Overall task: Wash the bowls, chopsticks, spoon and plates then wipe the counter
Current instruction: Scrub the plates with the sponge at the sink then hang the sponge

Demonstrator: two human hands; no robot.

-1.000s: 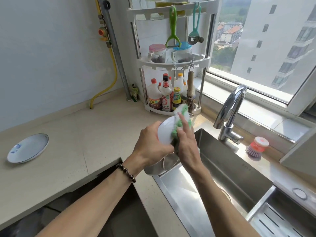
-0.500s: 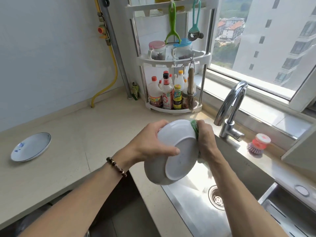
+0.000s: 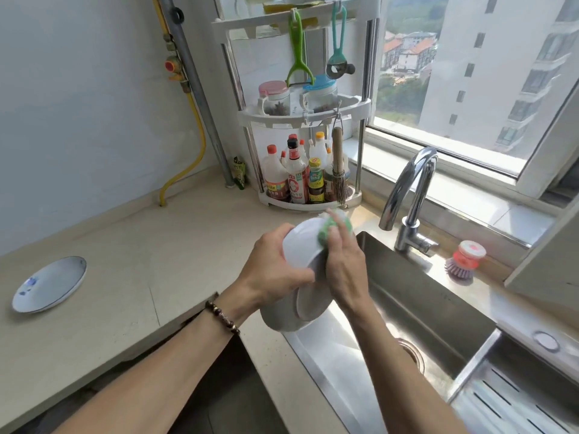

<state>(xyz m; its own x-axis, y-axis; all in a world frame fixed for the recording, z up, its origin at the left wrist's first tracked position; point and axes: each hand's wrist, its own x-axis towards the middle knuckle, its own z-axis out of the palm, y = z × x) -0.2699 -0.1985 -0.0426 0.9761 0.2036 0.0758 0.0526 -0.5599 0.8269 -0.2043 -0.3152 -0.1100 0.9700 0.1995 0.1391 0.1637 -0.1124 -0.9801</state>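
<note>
My left hand (image 3: 275, 270) grips a white bowl (image 3: 300, 249) tilted on its side above the left edge of the steel sink (image 3: 416, 311). A second white bowl (image 3: 282, 317) shows just below it, partly hidden by my hands. My right hand (image 3: 343, 261) presses a green sponge (image 3: 327, 228) against the upper bowl's outside, fingers curled round the sponge. A white plate with a blue pattern (image 3: 50, 283) lies on the counter (image 3: 156, 264) far to the left. Chopsticks and spoon are not in view.
A chrome tap (image 3: 410, 198) arches over the sink's far side. A red-topped dish brush (image 3: 463, 260) stands right of it. A corner rack (image 3: 300, 120) holds bottles and jars behind the bowl. A slotted drain tray (image 3: 513, 399) sits at lower right.
The bowl has turned so its foot faces less towards me. My right hand with the sponge has slid from the bowl's far rim onto its near side.
</note>
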